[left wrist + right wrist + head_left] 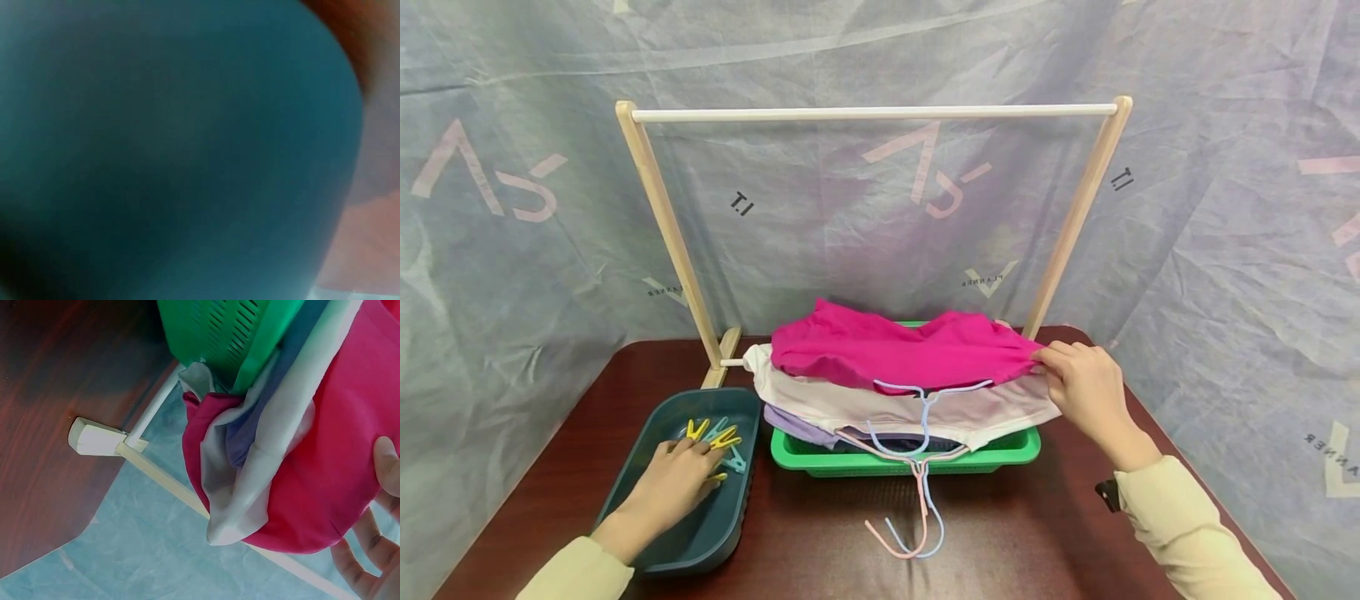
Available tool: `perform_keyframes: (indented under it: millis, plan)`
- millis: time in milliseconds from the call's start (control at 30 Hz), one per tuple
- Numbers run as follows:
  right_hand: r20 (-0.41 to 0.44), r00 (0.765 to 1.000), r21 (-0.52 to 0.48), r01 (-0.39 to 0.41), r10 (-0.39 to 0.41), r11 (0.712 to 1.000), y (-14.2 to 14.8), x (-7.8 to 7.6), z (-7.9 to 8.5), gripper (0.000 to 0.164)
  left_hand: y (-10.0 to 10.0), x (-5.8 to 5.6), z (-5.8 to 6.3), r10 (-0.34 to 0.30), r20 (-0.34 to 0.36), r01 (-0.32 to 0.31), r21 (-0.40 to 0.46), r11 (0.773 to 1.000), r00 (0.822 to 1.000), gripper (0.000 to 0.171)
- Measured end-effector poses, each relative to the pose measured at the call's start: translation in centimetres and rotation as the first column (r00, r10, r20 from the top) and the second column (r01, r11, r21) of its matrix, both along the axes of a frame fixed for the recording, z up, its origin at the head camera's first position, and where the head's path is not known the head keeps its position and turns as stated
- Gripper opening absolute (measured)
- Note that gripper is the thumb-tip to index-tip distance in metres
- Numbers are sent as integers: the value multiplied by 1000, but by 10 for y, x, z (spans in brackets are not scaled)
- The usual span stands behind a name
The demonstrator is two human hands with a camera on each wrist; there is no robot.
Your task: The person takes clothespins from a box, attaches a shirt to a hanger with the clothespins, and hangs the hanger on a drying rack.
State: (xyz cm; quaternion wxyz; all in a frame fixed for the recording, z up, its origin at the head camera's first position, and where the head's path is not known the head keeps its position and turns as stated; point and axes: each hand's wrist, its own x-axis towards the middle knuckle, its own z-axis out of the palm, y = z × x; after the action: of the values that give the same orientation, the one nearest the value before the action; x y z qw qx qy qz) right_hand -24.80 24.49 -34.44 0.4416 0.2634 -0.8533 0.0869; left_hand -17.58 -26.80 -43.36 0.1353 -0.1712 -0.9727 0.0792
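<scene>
Garment [902, 348], magenta: likely light, limp; best gripped at outer corners | right hand [1086, 393]: pinching its edge | left hand [676, 485]: at clothespins [726, 437], opening and hold can't tell

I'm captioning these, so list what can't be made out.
Head: whether the left hand grips anything, hidden by its own back.
Head: inside the green basket, mostly under the clothes.
Left wrist: detail on the teal bin, lost to blur.
Right wrist: rest of the right hand, past the right edge.
</scene>
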Motion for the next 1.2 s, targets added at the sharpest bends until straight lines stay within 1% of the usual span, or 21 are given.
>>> perform_keyframes:
  millis: [100, 233, 467, 600, 700, 833, 1000, 1200]
  plan:
    - [16, 1000, -13, 10, -9, 1000, 0, -1, 1, 13, -1, 3, 5, -16, -33, 16, 13, 1000, 999, 34]
    - [49, 999, -40, 25, -23, 999, 0, -2, 2, 14, -1, 5, 13, -53, -88, 56, 30, 998, 995, 35]
    - [98, 995, -88, 37, -28, 995, 1, -4, 3, 15, -2, 7, 34, -80, -166, 91, 62, 994, 983, 43]
    - [117, 993, -102, 35, -23, 994, 1, -5, 5, 14, -2, 9, 48, -79, -176, 100, 109, 989, 981, 46]
    - [126, 992, -106, 35, -22, 994, 1, -6, 6, 14, -2, 8, 57, -75, -183, 101, 140, 985, 980, 45]
    - [137, 990, -111, 41, -26, 993, 2, -7, 6, 14, -3, 6, 65, -86, -220, 123, 162, 979, 972, 42]
    - [148, 988, -120, 52, -34, 991, 1, -9, 8, 13, -1, 4, 75, -98, -255, 148, 182, 972, 962, 43]
    - [162, 986, -128, 64, -43, 990, 0, -14, 13, 11, 4, 0, 89, -99, -254, 156, 215, 964, 962, 47]
